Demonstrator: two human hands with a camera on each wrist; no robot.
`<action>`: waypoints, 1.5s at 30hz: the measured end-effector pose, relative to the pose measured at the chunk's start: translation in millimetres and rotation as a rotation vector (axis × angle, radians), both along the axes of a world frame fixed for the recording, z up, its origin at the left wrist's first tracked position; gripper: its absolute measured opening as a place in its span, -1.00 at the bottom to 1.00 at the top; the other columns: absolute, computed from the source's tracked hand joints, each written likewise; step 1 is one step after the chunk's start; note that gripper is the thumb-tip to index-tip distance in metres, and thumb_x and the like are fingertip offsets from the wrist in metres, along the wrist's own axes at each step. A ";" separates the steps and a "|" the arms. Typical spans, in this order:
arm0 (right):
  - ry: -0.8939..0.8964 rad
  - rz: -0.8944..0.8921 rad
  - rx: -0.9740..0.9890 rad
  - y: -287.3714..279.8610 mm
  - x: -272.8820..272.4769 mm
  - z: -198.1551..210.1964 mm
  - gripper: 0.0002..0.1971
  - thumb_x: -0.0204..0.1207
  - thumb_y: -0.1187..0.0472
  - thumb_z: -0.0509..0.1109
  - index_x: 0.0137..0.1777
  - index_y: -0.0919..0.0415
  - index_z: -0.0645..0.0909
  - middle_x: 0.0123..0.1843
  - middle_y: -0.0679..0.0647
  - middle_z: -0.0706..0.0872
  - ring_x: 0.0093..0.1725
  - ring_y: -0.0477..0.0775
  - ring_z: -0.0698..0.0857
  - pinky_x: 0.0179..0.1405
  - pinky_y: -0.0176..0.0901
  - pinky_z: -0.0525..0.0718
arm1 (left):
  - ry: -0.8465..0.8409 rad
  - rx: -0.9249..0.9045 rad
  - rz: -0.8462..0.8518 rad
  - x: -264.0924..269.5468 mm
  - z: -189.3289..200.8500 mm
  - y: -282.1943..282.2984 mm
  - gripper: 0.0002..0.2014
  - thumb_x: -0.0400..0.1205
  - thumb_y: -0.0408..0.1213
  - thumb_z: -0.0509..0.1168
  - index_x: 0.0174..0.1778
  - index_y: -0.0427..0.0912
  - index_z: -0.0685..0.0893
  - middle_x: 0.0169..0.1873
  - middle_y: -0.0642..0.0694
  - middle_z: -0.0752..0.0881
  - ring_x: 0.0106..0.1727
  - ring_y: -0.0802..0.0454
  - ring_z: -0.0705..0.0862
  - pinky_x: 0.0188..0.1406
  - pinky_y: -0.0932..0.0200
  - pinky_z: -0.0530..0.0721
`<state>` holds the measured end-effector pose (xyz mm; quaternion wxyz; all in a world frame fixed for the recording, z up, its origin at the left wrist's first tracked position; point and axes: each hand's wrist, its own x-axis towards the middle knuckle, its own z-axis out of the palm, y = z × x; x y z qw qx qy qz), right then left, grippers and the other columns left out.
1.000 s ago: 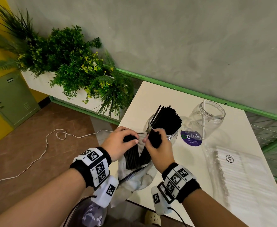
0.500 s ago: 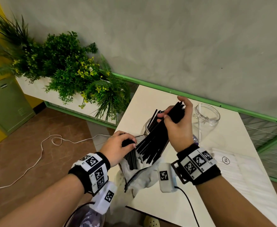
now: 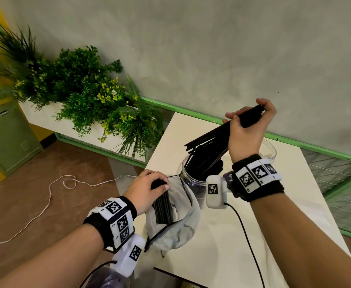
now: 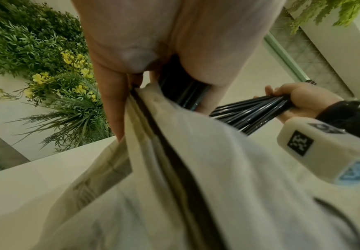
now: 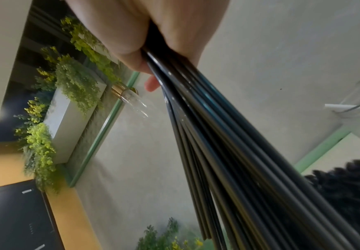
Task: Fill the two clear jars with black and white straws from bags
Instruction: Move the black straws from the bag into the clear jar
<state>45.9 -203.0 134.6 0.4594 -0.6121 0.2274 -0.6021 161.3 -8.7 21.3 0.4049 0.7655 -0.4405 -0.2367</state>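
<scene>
- A planter of green plants (image 3: 83, 94) with yellow flowers sits at about ten o'clock from me, against the grey wall, with a green locker (image 3: 6, 138) further left and a white cord (image 3: 52, 196) looping over the brown floor.
- My left hand (image 3: 147, 189) is low at about eleven o'clock, at the near left edge of the tabletop (image 3: 222, 235); its fingers are curled round the top ends of a small bunch of black straws (image 3: 163, 206) that stand in the bag.
- The bag (image 3: 178, 227) is a crumpled, see-through one with a dark strip along its mouth; it slumps over the tabletop's near left edge, just beside the jar.
- The near jar (image 3: 191, 179) stands at twelve o'clock, touching the bag's mouth, already holding many black straws upright.
- My right hand (image 3: 247, 129) is raised at about one o'clock above that jar, closed tight round the upper end of a thick bundle (image 3: 208, 144) of black straws; the bundle slants down to the left and its lower ends fan out into the jar's mouth.
- The second jar (image 3: 271, 149) shows only as a clear rim behind my right wrist, further back on the tabletop.
</scene>
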 end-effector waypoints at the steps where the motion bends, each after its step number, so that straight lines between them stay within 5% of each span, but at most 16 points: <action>1: 0.014 -0.018 -0.006 -0.4 -0.5 -5.3 -0.48 0.46 0.60 0.13 0.27 0.04 0.23 -0.12 0.10 0.57 -0.11 0.14 0.77 0.06 0.23 0.74 | 0.002 -0.004 0.009 -0.5 -0.5 0.7 -0.91 0.61 -0.16 0.34 -0.14 0.19 0.65 0.03 0.07 0.52 0.07 0.13 0.54 0.05 0.24 0.42; 9: 0.148 -0.078 -0.066 3.3 -1.1 -34.3 -0.44 0.44 0.56 0.15 0.25 -0.10 0.26 -0.15 -0.05 0.59 -0.13 0.07 0.77 0.07 0.27 0.70 | -0.015 0.006 0.023 -3.9 -2.8 3.7 -0.95 0.61 -0.16 0.34 -0.08 0.10 0.68 0.06 0.05 0.52 0.08 0.10 0.56 0.14 0.19 0.50; 14: 0.239 -0.082 -0.102 1.5 7.8 -52.1 -0.50 0.49 0.55 0.17 0.35 0.12 0.28 -0.10 0.11 0.59 -0.12 -0.02 0.75 0.05 -0.04 0.70 | -0.014 0.003 0.021 -6.0 -2.9 2.8 -0.93 0.61 -0.16 0.34 -0.10 0.15 0.66 0.04 0.08 0.52 0.07 0.12 0.55 0.08 0.26 0.46; 18: 0.428 0.039 -0.043 6.8 14.6 -80.7 -0.54 0.57 0.45 0.23 0.40 0.11 0.25 -0.13 -0.16 0.58 -0.01 -0.07 0.71 0.07 -0.25 0.61 | -0.014 0.009 0.000 -7.6 -2.7 2.0 -0.88 0.62 -0.16 0.33 -0.14 0.22 0.62 0.03 0.10 0.50 0.06 0.15 0.53 0.07 0.27 0.44; 23: 0.589 0.133 -0.042 -1.7 5.2 -96.8 -0.66 0.58 0.32 0.36 0.26 0.05 0.37 -0.11 -0.19 0.69 -0.09 -0.40 0.62 -0.05 -0.42 0.52 | -0.032 0.023 -0.006 -7.6 -2.2 1.0 -0.92 0.62 -0.16 0.32 -0.09 0.17 0.65 0.05 0.08 0.51 0.07 0.16 0.53 0.08 0.27 0.42; 28: 0.444 0.198 0.133 -12.4 -6.6 -96.3 -0.57 0.54 0.43 0.32 0.21 -0.12 0.44 0.03 0.10 0.76 0.12 0.05 0.71 0.17 -0.16 0.63 | -0.038 0.033 -0.001 -7.8 -0.1 -1.0 -0.93 0.62 -0.17 0.31 -0.07 0.14 0.65 0.06 0.05 0.51 0.07 0.12 0.54 0.06 0.29 0.42; 30: 0.445 0.228 0.143 -12.9 -7.7 -96.0 -0.56 0.53 0.48 0.30 0.17 -0.12 0.48 0.04 0.09 0.77 0.14 0.06 0.71 0.12 -0.23 0.64 | -0.049 0.032 -0.006 -8.5 1.2 -1.5 -0.91 0.62 -0.17 0.31 -0.09 0.16 0.63 0.06 0.04 0.52 0.06 0.14 0.53 0.04 0.31 0.40; 33: 0.508 0.230 0.127 -13.0 -7.0 -96.0 -0.64 0.53 0.43 0.37 0.07 -0.11 0.51 0.00 -0.06 0.81 0.14 -0.06 0.71 0.18 -0.22 0.62 | -0.057 0.029 -0.009 -9.1 2.8 -1.1 -0.89 0.62 -0.19 0.31 -0.11 0.18 0.61 0.06 0.05 0.52 0.06 0.15 0.52 0.05 0.32 0.37; 37: 0.450 0.083 0.070 -11.1 -13.4 -92.4 -0.62 0.48 0.32 0.50 0.18 0.00 0.46 -0.04 -0.13 0.77 -0.05 -0.44 0.64 -0.03 -0.65 0.47 | -0.054 0.033 -0.016 -9.4 3.0 0.1 -0.89 0.62 -0.18 0.31 -0.10 0.19 0.61 0.06 0.04 0.53 0.09 0.14 0.52 0.09 0.28 0.40; 45: 0.711 0.300 -0.059 -5.1 -30.3 -112.8 -0.71 0.64 0.33 0.27 0.29 0.03 0.47 0.18 -0.01 0.68 0.22 -0.06 0.62 0.26 -0.18 0.55 | -0.046 0.028 -0.015 -10.5 2.2 -0.7 -0.90 0.62 -0.18 0.31 -0.10 0.17 0.62 0.06 0.05 0.52 0.08 0.14 0.52 0.08 0.28 0.40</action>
